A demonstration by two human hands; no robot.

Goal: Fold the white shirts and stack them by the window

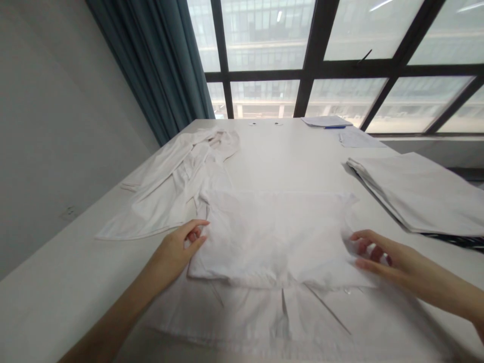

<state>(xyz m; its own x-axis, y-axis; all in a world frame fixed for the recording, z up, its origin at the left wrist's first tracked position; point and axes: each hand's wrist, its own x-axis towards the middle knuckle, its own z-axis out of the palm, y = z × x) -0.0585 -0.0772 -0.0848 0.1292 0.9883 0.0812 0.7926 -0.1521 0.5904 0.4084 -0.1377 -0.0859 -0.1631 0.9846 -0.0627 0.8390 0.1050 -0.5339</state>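
Note:
A white garment (pixel 272 237) lies on the white table (pixel 56 282), its upper part folded down over the lower part into a rectangle. My left hand (pixel 181 247) rests at the fold's left edge, fingers loosely curled against the cloth. At the fold's right edge my right hand (pixel 378 254) touches the cloth with fingers extended and slightly bent. Neither hand lifts the fabric. The garment's lower part (pixel 287 317) spreads flat toward me.
A crumpled white garment (pixel 170 186) lies at the left. A stack of folded white cloth (pixel 419 191) sits at the right. Papers and a blue pen (pixel 335 126) lie at the far edge under the window. A teal curtain (pixel 159 65) hangs at the back left.

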